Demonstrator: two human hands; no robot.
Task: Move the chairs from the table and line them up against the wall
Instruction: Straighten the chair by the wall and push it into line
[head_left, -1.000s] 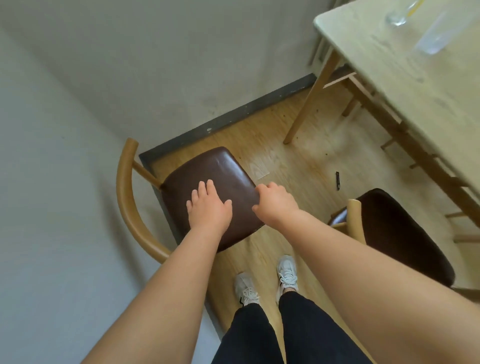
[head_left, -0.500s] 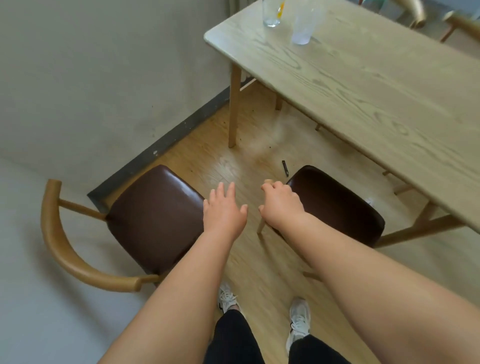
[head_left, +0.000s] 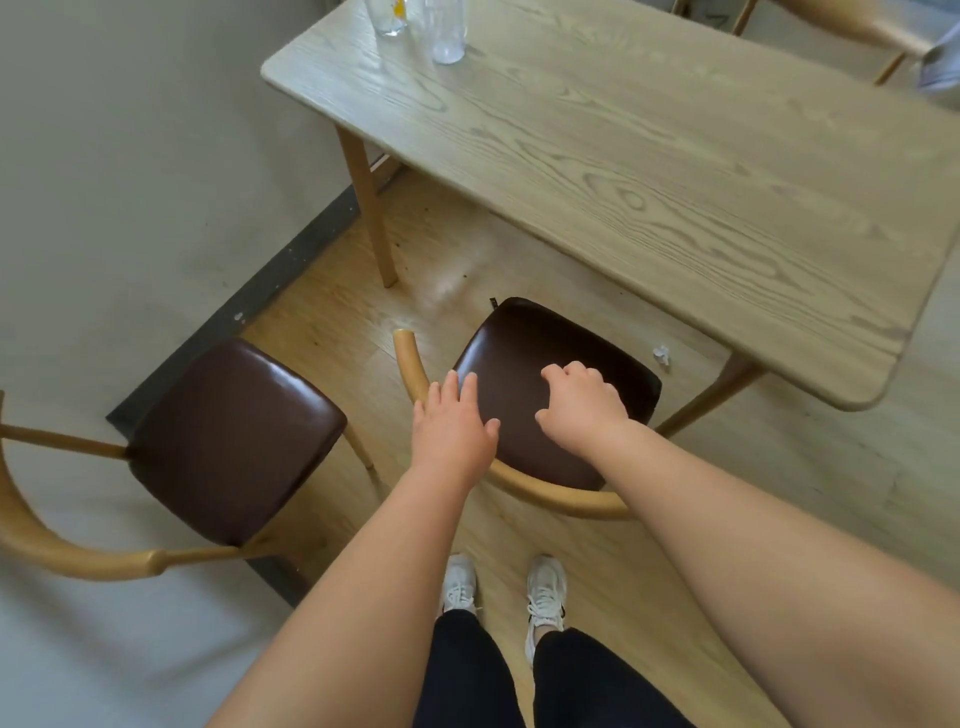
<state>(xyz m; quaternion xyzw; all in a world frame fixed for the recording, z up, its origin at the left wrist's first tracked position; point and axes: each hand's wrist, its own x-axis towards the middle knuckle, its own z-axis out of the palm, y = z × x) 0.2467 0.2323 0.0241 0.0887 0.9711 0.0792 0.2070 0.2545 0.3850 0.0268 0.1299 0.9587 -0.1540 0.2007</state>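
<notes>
A wooden chair with a dark brown seat (head_left: 228, 436) stands at the left, its curved back against the wall. A second chair of the same kind (head_left: 550, 353) stands by the table (head_left: 675, 171), seat partly under the table edge, curved backrest toward me. My left hand (head_left: 452, 431) hovers flat, fingers spread, over the left side of that backrest and seat. My right hand (head_left: 584, 402) is above the seat with fingers curled loosely, holding nothing.
Two clear glasses (head_left: 415, 21) stand on the far left end of the table. A third chair's back (head_left: 852, 21) shows at the top right. A small crumpled paper (head_left: 661, 354) lies on the wood floor. A dark skirting (head_left: 249, 301) runs along the wall.
My view and both hands have swung right, from the chair at the wall to the chair at the table. Both hands came off the first chair's seat.
</notes>
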